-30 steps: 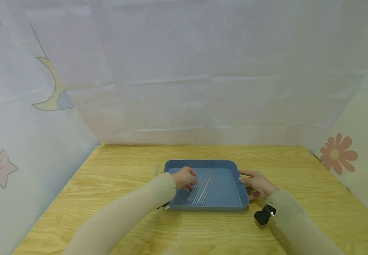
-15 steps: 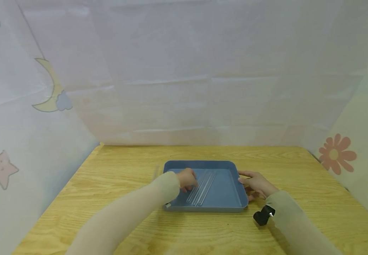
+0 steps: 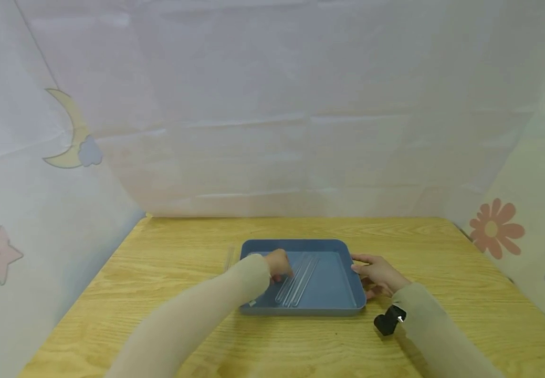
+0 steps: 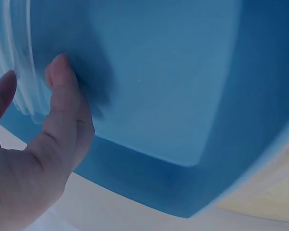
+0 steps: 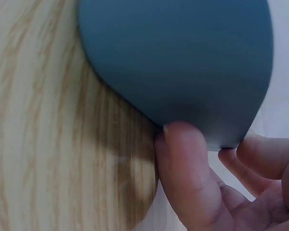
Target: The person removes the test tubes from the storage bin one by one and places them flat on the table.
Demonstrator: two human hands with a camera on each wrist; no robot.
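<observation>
A shallow blue tray (image 3: 334,311) stands on the wooden table, with several clear test tubes (image 3: 296,289) lying slantwise side by side in it. Over the left part of the tray reaches my left hand (image 3: 278,264), right beside the outermost tube. In the left wrist view, its thumb and bent fingers (image 4: 62,101) stand apart, with the tubes (image 4: 21,62) just past the fingertips. My right hand (image 3: 380,274) grips the right side wall of the tray. The right wrist view has fingers (image 5: 183,154) against the tray's outer wall (image 5: 178,62) low down and others at the rim.
Another clear tube-like piece (image 3: 228,258) lies on the table (image 3: 182,247) just left of the tray, partly behind the left sleeve. A black wrist camera (image 3: 389,320) hangs under the right wrist. Pale patterned sheets (image 3: 301,157) enclose the table's back and sides.
My left hand has moved slightly right toward the tubes, and its fingers have bent downward beside them. My right hand stays on the tray's side. The tubes lie as before.
</observation>
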